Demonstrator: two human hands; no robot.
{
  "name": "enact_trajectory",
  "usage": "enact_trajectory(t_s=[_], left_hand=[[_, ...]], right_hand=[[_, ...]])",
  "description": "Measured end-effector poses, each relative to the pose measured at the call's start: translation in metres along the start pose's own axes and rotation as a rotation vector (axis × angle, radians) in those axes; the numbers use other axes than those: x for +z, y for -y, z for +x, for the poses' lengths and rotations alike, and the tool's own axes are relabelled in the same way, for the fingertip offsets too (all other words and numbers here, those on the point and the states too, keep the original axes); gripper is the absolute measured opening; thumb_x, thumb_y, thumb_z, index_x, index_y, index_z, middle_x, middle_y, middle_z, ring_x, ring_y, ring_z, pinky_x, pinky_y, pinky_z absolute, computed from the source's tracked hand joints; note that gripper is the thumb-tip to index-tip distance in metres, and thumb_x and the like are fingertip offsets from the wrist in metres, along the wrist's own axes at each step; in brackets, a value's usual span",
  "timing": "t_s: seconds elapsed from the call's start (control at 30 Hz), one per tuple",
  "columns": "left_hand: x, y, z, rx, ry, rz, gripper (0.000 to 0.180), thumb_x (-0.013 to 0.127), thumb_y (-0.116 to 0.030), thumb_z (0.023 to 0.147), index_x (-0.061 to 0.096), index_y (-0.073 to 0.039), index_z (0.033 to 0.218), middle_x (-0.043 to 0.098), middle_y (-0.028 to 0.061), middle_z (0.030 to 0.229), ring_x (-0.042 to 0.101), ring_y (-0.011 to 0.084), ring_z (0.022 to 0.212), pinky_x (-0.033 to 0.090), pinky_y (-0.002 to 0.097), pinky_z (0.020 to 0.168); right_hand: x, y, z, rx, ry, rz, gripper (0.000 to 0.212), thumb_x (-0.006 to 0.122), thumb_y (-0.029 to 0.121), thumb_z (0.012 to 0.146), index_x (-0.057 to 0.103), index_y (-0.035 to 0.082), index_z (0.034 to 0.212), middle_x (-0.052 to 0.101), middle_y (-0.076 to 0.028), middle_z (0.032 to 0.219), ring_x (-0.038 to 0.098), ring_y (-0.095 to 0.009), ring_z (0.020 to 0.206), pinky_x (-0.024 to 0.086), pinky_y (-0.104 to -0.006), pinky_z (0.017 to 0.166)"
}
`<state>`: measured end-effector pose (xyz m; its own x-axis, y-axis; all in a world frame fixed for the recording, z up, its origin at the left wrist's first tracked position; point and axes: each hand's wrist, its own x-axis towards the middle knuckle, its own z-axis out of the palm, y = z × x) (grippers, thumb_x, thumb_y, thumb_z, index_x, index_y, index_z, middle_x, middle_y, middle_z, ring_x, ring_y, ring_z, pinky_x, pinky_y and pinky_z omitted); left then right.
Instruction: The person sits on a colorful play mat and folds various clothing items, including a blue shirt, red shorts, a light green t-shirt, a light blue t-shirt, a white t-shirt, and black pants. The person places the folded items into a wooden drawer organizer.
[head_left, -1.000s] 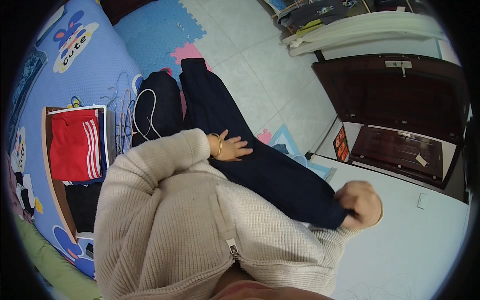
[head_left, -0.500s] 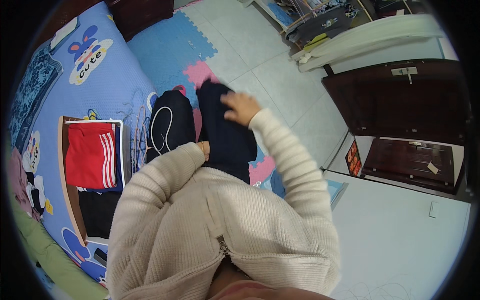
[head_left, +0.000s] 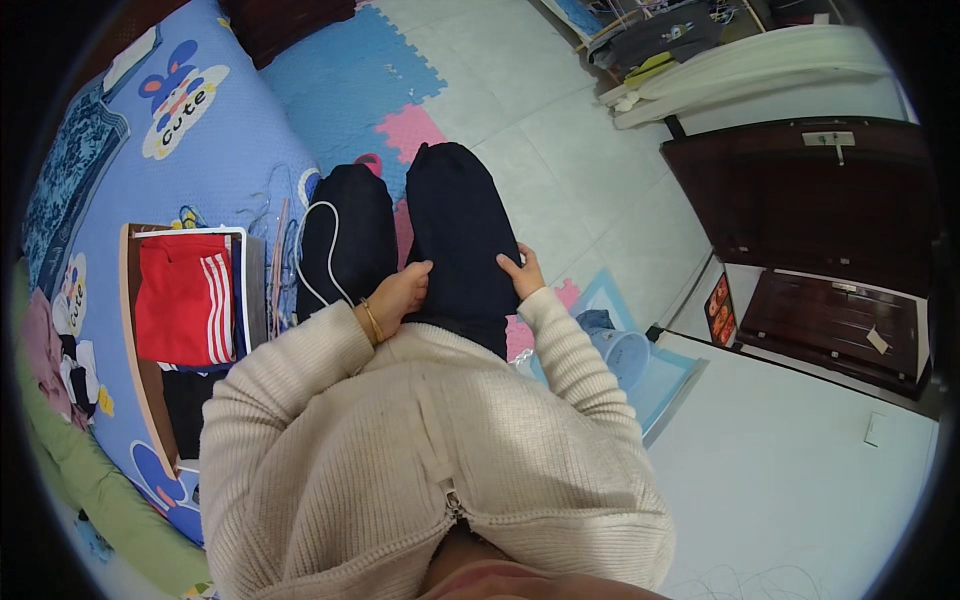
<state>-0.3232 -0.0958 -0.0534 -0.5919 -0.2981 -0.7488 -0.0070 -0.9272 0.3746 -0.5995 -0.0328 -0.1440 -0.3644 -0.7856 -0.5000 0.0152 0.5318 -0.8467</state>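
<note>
Since the earlier frame, the right hand [head_left: 522,274] has drawn back from the far end of the dark navy garment [head_left: 462,235] to its near edge. Its fingers are curled, pinching the right side of the cloth. The left hand [head_left: 400,293], with a gold bangle [head_left: 372,320] at the wrist, grips the left side of the same garment, fingers closed on the fabric. The garment lies folded lengthwise across the person's lap, extending away over the foam floor mat [head_left: 350,70]. Just left of it sits a second dark garment [head_left: 350,235] with a white cord [head_left: 318,250]. Further left, a red striped garment [head_left: 185,298] rests in an open drawer [head_left: 135,380] on the blue bedsheet [head_left: 170,150].
</note>
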Motion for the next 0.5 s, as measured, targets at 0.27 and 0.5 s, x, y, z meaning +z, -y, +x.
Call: enact_trajectory(t_s=[0.27,0.5], left_hand=[[0.03,0.012,-0.062,0.855,-0.199,1.099,0.028,0.072,-0.029,0.073,0.06,-0.004,0.069,0.051,0.0054,0.087,0.044,0.0207,0.089,0.035,0.0359,0.079],[0.053,-0.009,-0.12,1.314,0.039,1.358,0.027,0.076,-0.025,0.065,0.056,-0.009,0.058,0.035,0.0164,0.139,0.016,0.0424,0.133,0.012,0.0598,0.103]], right_hand=[[-0.016,0.104,-0.076,0.048,0.186,0.367,0.068,0.062,0.004,0.081,0.028,0.012,0.139,0.051,-0.015,0.12,0.055,-0.024,0.103,0.048,-0.0346,0.086],[-0.038,0.101,-0.148,0.142,0.362,0.278,0.06,0.061,0.014,0.083,0.035,0.007,0.137,0.043,-0.011,0.131,0.045,-0.019,0.117,0.036,-0.0297,0.099]])
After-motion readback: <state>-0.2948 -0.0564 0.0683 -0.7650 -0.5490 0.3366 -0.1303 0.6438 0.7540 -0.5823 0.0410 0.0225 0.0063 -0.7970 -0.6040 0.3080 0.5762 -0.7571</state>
